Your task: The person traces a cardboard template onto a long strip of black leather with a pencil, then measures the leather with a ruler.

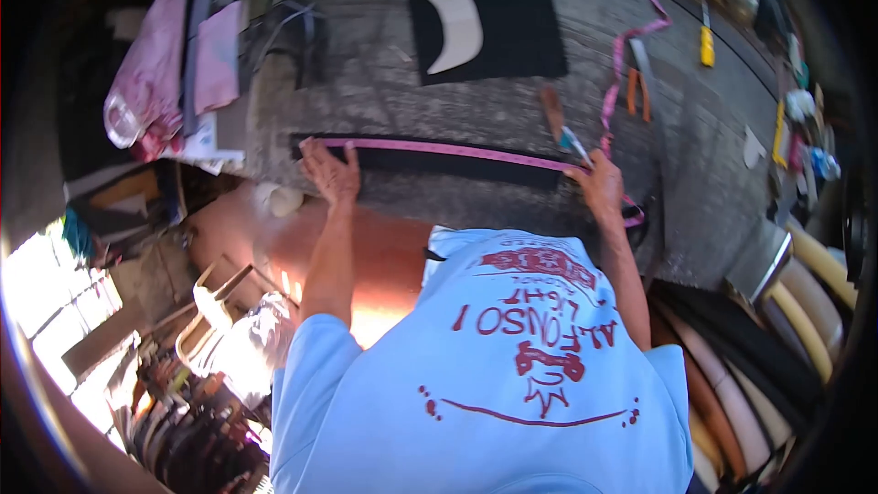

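A long narrow strip of black material (457, 161) lies along the near edge of the worktable. Stretched along it is a pink measuring tape (430, 150). My left hand (331, 172) rests flat on the strip's left end, fingers outstretched and thumb apart, pressing beside the tape's end. At the other end my right hand (600, 187) is closed around a white and blue pen (578, 144), with its fingers also at the tape. From there the tape's loose length winds away up the table. Part of it hangs below the right hand.
On the worktable (366, 64) lie a black sheet with a white crescent (501, 26), a brown-handled tool (552, 114), orange-handled pliers (638, 94) and a yellow screwdriver (707, 44). Pink material (151, 64) is at left. Rolls of material (732, 402) stand at lower right.
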{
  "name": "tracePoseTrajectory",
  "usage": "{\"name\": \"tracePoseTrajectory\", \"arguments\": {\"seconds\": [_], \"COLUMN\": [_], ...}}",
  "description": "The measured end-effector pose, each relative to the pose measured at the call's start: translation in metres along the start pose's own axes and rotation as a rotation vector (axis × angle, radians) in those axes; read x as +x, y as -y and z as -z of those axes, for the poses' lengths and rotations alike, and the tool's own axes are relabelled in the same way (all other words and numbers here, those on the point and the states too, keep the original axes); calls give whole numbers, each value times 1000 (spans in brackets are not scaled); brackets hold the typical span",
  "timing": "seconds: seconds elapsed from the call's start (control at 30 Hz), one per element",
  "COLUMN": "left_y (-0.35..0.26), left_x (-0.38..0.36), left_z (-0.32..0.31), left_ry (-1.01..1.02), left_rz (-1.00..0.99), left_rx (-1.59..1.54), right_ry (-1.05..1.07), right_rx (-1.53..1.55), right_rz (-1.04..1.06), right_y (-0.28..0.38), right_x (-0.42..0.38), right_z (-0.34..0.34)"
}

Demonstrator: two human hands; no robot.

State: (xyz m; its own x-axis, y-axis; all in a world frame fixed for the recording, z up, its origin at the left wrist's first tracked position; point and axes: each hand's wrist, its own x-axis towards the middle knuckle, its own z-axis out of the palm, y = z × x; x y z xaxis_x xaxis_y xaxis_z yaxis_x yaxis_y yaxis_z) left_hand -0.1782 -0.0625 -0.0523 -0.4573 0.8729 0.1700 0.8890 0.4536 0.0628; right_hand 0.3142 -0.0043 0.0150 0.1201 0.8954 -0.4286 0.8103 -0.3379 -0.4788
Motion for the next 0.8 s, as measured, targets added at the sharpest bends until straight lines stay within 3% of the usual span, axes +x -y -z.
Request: {"name": "tracePoseTrajectory", "arguments": {"seconds": [0.2,0.53,0.8], "left_y": [1,1,5], "left_x": [0,-1,-2], "left_z": [0,0,-9], "left_ry": [-26,13,-3], "left_rz": [41,31,34], "left_rx": [-135,-63,-89], "right_ry": [-38,-81,-10], "right_rx": [-5,44,52], "right_rz": [30,74,-30], "right_y": [-1,-16,-8], "right_x": [4,8,5], "right_z": [-3,-11,-3]}}
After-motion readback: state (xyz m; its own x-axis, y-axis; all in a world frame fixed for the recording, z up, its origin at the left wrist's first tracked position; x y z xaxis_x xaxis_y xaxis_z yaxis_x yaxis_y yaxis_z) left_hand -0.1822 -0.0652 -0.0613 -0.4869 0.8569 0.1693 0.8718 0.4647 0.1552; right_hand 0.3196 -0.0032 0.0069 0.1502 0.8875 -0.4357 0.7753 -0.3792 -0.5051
